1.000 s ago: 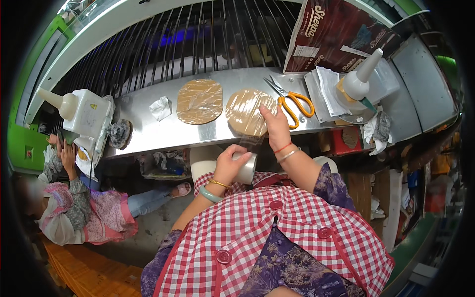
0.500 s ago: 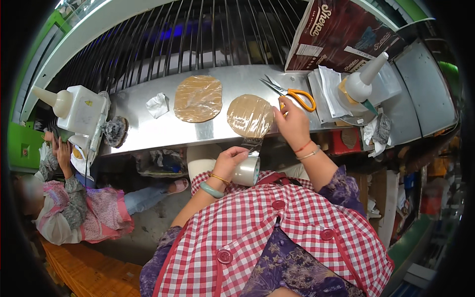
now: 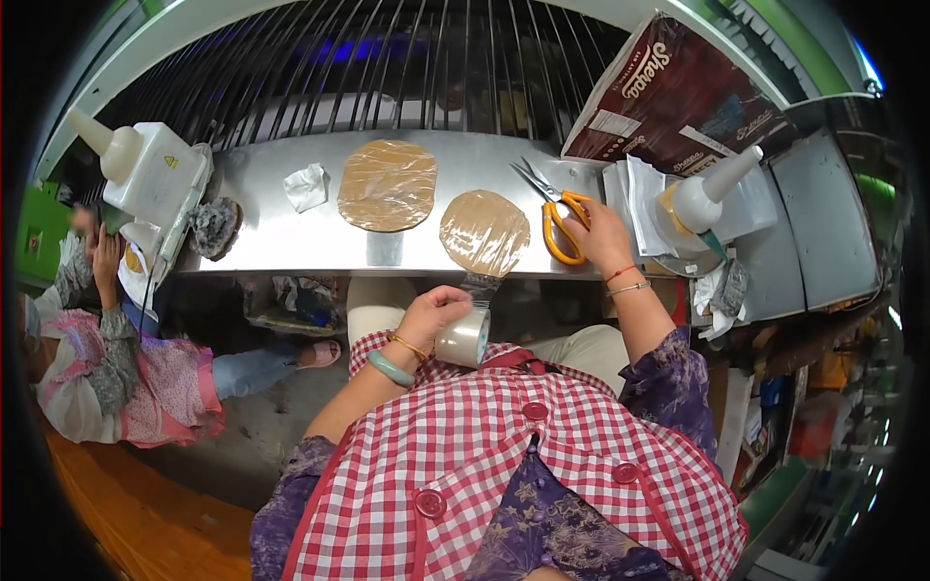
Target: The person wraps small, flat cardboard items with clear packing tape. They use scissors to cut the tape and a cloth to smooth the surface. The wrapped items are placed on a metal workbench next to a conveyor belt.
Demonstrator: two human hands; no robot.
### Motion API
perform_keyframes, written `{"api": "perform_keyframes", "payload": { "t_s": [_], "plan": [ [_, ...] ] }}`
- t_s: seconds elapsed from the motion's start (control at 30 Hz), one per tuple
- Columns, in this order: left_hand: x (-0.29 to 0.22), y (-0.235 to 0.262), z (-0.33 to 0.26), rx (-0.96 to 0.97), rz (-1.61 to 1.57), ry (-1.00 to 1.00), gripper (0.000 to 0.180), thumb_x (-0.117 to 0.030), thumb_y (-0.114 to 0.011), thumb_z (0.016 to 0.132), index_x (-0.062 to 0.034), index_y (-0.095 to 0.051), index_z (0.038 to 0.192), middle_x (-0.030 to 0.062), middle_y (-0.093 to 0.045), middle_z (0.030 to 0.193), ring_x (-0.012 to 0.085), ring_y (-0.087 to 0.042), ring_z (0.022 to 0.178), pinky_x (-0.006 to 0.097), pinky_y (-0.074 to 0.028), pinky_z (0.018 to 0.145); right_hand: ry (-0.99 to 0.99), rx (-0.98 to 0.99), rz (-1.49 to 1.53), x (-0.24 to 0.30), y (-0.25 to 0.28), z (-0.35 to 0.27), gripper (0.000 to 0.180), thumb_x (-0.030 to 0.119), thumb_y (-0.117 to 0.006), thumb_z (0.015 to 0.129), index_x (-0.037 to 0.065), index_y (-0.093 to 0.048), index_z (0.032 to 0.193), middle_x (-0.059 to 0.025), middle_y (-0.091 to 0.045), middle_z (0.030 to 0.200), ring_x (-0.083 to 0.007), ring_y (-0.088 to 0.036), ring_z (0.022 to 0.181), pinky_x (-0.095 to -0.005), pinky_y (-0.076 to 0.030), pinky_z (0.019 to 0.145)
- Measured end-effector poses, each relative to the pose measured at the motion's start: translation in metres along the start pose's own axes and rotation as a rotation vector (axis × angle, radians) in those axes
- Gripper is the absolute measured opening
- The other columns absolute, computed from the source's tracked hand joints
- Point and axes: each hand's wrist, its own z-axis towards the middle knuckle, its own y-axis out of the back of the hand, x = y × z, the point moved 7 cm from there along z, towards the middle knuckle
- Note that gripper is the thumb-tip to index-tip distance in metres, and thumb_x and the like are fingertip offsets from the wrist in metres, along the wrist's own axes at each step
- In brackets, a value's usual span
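My left hand (image 3: 433, 318) is closed on a roll of clear tape (image 3: 459, 341) below the bench edge. From the roll a strip of tape (image 3: 481, 285) runs up to a rounded cardboard piece (image 3: 484, 230), which has shiny film over its face. To the right, my right hand (image 3: 603, 239) has its fingers closed around the orange handles of a pair of scissors (image 3: 559, 232). The blades point away and to the left, slightly apart. A second, larger film-covered cardboard piece (image 3: 387, 186) lies to the left of the first.
A crumpled white tissue (image 3: 306, 188) and a dark mineral-like lump (image 3: 215, 227) sit on the metal bench (image 3: 281, 247). White nozzle bottles stand at left (image 3: 145, 165) and right (image 3: 699, 201). Dark bars (image 3: 387, 77) line the back. Another person (image 3: 145, 378) sits at left.
My right hand has moved from the cardboard's edge onto the scissors, whose handles have swung nearer to me. My left hand still holds the tape roll, with the strip attached.
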Motion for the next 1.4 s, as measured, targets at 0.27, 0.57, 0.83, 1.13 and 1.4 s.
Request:
{"api": "perform_keyframes", "payload": {
  "t_s": [0.27, 0.57, 0.83, 1.13, 1.4],
  "plan": [
    [-0.001, -0.001, -0.001, -0.066, 0.051, 0.047, 0.025, -0.007, -0.070, 0.079, -0.0004, -0.059, 0.100, 0.0055, -0.062, 0.093, 0.0127, -0.060, 0.084, 0.026, -0.049, 0.076, -0.055, 0.010, -0.074, -0.014, -0.013, -0.014, 0.025, 0.009, -0.061, 0.070, 0.001, -0.059, 0.093, -0.0176, -0.062, 0.087, -0.0378, -0.059, 0.080, -0.0439, -0.049, 0.073],
    [-0.004, -0.001, 0.001, -0.003, 0.120, 0.067, 0.027, -0.006, -0.067, 0.079, 0.0008, -0.060, 0.104, 0.0072, -0.063, 0.095, 0.0145, -0.060, 0.084, 0.027, -0.049, 0.076, -0.385, 0.089, 0.952, -0.045, -0.021, -0.055, 0.027, 0.011, -0.057, 0.081, -0.002, -0.053, 0.105, -0.0052, -0.059, 0.086, -0.0113, -0.057, 0.079, -0.0266, -0.046, 0.069],
    [-0.001, -0.001, 0.006, 0.022, 0.063, 0.079, 0.030, -0.010, -0.068, 0.081, 0.0006, -0.060, 0.107, 0.0073, -0.063, 0.096, 0.0142, -0.060, 0.087, 0.027, -0.050, 0.077, -0.339, 0.502, 1.162, 0.001, -0.008, -0.142, 0.052, 0.003, -0.066, 0.075, 0.004, -0.046, 0.123, 0.0014, -0.051, 0.093, -0.0071, -0.049, 0.085, -0.0196, -0.040, 0.079],
    [-0.007, -0.006, 0.013, 0.127, 0.248, 0.144, 0.023, -0.013, -0.070, 0.079, 0.0008, -0.066, 0.097, 0.0077, -0.066, 0.089, 0.0146, -0.061, 0.081, 0.028, -0.050, 0.075, -0.217, 0.864, 0.604, -0.034, -0.036, -0.175, 0.060, 0.013, -0.073, 0.071, 0.003, -0.045, 0.124, -0.0032, -0.055, 0.094, -0.0113, -0.052, 0.087, -0.0257, -0.044, 0.080],
    [-0.011, 0.003, 0.015, 0.121, 0.347, 0.142, 0.020, -0.015, -0.073, 0.076, -0.0017, -0.069, 0.091, 0.0064, -0.067, 0.086, 0.0138, -0.061, 0.080, 0.026, -0.049, 0.074, -0.229, 1.118, 0.851, -0.008, -0.071, -0.168, 0.074, 0.032, -0.078, 0.072, 0.004, -0.041, 0.130, 0.0002, -0.051, 0.095, -0.0043, -0.045, 0.077, -0.0150, -0.041, 0.070]
  ]
}}
